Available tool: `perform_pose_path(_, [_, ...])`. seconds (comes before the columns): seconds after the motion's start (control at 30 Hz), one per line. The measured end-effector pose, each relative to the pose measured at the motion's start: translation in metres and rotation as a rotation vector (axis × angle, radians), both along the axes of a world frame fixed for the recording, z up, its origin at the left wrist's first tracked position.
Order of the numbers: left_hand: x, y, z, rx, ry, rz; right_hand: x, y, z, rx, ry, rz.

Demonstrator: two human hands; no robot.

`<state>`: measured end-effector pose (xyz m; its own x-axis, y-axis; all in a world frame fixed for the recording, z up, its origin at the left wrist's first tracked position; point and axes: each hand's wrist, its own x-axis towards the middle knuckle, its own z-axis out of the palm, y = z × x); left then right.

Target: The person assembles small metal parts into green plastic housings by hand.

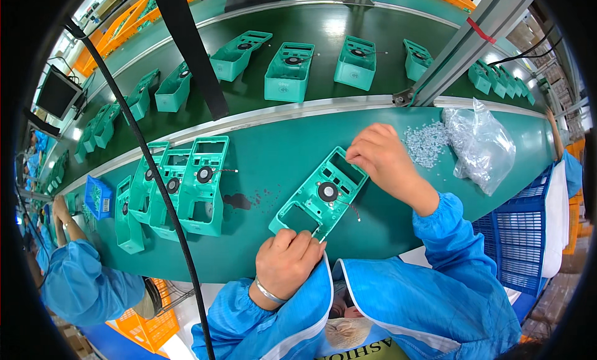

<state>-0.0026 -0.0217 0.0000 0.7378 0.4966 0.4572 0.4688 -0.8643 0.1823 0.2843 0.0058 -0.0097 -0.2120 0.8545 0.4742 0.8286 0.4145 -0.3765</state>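
Observation:
A green plastic housing point(297, 201) with a round black speaker point(327, 192) and a short loose wire lies tilted on the green worktable in front of me. My left hand point(287, 263), with a metal bracelet at the wrist, is closed on the housing's near edge. Over its far right corner, my right hand point(382, 158) has thumb and fingers pinched together; whatever is between them is hidden. Close to that hand is a pile of small whitish clear pieces point(426, 144), beside a clear plastic bag point(479, 145) of the same pieces.
Several similar housings point(202, 192) stand at the left, near a small blue bin point(98, 197). Beyond the metal rail, a dark green conveyor point(242, 105) carries more housings. A black cable point(163, 192) hangs across the left. A co-worker's arm point(78, 260) is at far left; a blue crate point(516, 235) stands right.

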Motion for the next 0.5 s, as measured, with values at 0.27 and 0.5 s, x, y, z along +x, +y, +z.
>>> perform_pose_path(0.27, [0.001, 0.003, 0.000, 0.004, -0.001, -0.026, -0.011, -0.008, 0.012, -0.056, 0.087, 0.095])
perform_pose_path(0.5, [-0.001, 0.004, 0.005, -0.015, 0.000, -0.026, 0.071, -0.032, 0.011, 0.017, -0.038, -0.297])
